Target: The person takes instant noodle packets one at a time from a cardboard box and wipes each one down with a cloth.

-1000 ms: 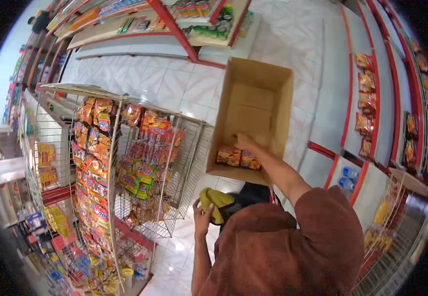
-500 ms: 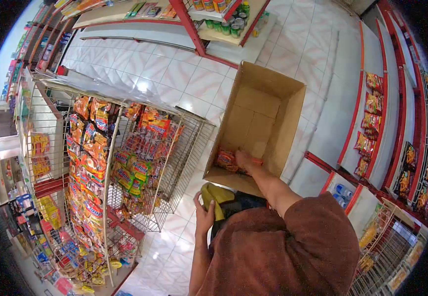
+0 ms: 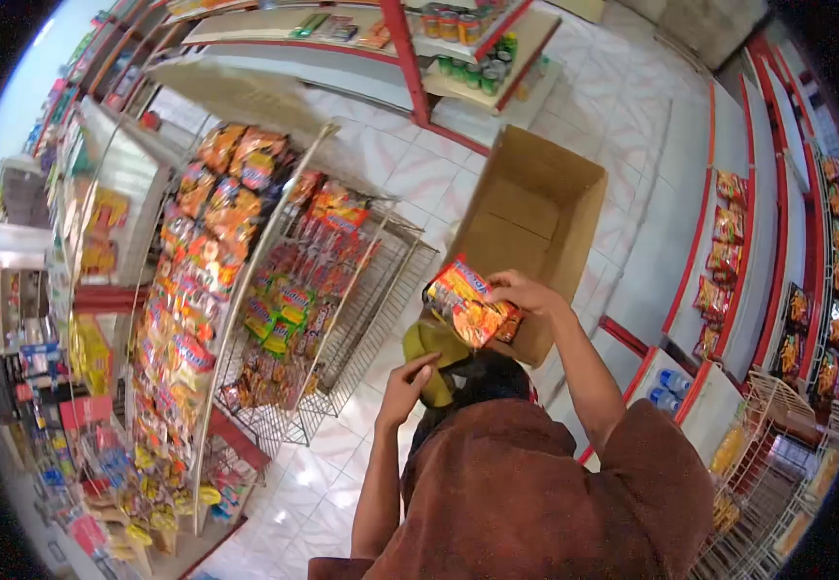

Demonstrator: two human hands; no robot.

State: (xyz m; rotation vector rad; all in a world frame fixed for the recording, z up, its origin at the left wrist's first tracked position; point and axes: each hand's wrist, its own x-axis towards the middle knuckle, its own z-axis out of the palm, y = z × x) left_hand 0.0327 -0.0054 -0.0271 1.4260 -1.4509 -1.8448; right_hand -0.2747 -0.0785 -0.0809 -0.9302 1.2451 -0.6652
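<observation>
My right hand [image 3: 528,292] grips an orange-red noodle packet [image 3: 468,302] by its edge, over the near end of an open cardboard box [image 3: 506,217]. Another packet [image 3: 509,324] shows partly beneath my right hand. A yellow-green cloth [image 3: 431,346] lies in front of my body, below the held packet. Closed on the cloth's left edge is my left hand [image 3: 407,389].
A wire rack [image 3: 381,300] hung with noodle packets [image 3: 187,319] stands close on the left. Shelves with cans [image 3: 477,72] are ahead. Along the right, red-edged shelves [image 3: 690,242] hold snack packets [image 3: 726,224] and bottles [image 3: 671,385].
My right hand has risen from inside the box with a noodle packet and moved toward my body. My left hand stays at the cloth. The view has shifted slightly.
</observation>
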